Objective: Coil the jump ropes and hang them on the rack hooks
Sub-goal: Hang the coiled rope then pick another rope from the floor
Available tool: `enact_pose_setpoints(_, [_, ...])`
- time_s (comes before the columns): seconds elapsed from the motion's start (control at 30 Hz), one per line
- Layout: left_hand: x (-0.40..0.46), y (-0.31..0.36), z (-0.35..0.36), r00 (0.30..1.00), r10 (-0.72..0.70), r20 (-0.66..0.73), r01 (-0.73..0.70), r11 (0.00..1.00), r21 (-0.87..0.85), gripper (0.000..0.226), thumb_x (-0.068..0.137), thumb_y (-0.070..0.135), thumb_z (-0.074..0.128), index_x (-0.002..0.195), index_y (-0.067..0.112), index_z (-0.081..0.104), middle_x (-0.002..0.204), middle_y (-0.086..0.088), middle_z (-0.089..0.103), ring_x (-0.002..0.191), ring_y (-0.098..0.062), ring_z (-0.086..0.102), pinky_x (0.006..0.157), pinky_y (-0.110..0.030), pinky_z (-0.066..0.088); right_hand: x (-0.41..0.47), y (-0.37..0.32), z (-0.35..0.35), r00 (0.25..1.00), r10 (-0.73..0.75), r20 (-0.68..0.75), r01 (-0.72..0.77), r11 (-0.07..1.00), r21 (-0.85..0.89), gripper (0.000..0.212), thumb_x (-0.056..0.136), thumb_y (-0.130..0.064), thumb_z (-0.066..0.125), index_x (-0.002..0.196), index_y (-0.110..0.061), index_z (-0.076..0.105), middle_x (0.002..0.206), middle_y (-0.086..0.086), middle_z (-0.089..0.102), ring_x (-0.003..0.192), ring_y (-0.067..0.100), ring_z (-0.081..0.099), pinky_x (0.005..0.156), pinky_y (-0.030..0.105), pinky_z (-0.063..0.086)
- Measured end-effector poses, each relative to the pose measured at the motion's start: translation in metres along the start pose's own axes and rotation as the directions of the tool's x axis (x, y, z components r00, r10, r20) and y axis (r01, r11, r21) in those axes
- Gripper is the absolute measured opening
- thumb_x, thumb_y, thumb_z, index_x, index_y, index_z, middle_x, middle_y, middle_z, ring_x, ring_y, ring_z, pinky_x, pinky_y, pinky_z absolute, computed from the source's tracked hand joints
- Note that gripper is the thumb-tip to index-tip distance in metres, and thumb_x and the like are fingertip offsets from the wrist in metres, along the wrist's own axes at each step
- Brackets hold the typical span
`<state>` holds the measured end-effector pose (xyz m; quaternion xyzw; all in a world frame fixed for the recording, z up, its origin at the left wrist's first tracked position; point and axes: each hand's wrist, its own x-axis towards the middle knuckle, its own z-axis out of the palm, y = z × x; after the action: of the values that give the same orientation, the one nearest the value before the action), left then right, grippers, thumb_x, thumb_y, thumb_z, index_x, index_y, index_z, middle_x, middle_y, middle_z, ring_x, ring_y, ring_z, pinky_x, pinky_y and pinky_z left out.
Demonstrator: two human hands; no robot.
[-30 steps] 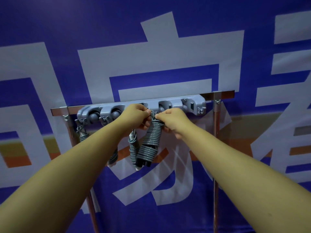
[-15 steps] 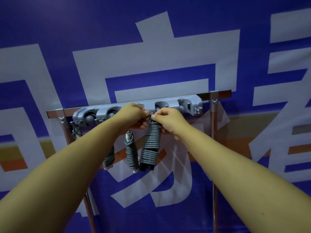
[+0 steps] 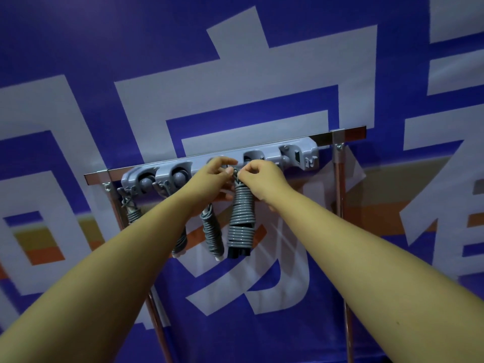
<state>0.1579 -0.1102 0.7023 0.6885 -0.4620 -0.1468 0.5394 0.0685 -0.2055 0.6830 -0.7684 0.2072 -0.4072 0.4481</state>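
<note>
A grey plastic hook rack point(image 3: 296, 154) is fixed to a metal bar point(image 3: 348, 134). A grey jump rope coiled round its black handles point(image 3: 242, 218) hangs below the rack's middle. My left hand point(image 3: 209, 176) and my right hand point(image 3: 264, 179) meet at the top of this coil, and each pinches its top loop just under the rack. Other coiled grey ropes hang to the left: one point(image 3: 213, 234) beside the held coil, one point(image 3: 180, 243) partly behind my left forearm, and one point(image 3: 132, 210) at the rack's left end. The hook at my fingers is hidden.
Two upright metal posts point(image 3: 340, 179) carry the bar. Behind them hangs a blue banner point(image 3: 235, 74) with large white characters. The rack's right end holds nothing.
Both hands stay at the top of the coil. The view has shifted a little, and the coil hangs slightly straighter below the rack.
</note>
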Motion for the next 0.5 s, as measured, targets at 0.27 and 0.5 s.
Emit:
enact_pose_setpoints(0.27, [0.000,-0.013,0.007,0.999,0.038,0.011,-0.036,0.991,-0.129,0.025,0.103,0.017,0.037,0.097,0.020,0.062,0.090,-0.008,0.061,0.083,-0.024,0.055,0.067,-0.023,0.051,0.000,0.007,0.011,0.996,0.085,-0.020,-0.079,0.979,0.187,0.016,0.088,-0.017,0.061,0.072,-0.017,0.056,0.078,0.001,0.060,0.081,0.020,0.058,0.076,0.037,0.051])
enact_pose_setpoints(0.5, [0.006,-0.008,0.010,1.000,0.007,-0.024,-0.011,0.986,-0.166,0.028,0.101,0.005,0.036,0.087,0.011,0.059,0.073,-0.010,0.049,0.058,-0.012,0.044,0.062,-0.023,0.044,0.005,0.007,0.017,0.984,0.169,-0.057,-0.144,0.941,0.307,0.018,0.083,-0.017,0.067,0.077,-0.018,0.049,0.090,0.010,0.063,0.086,0.029,0.064,0.079,0.043,0.056])
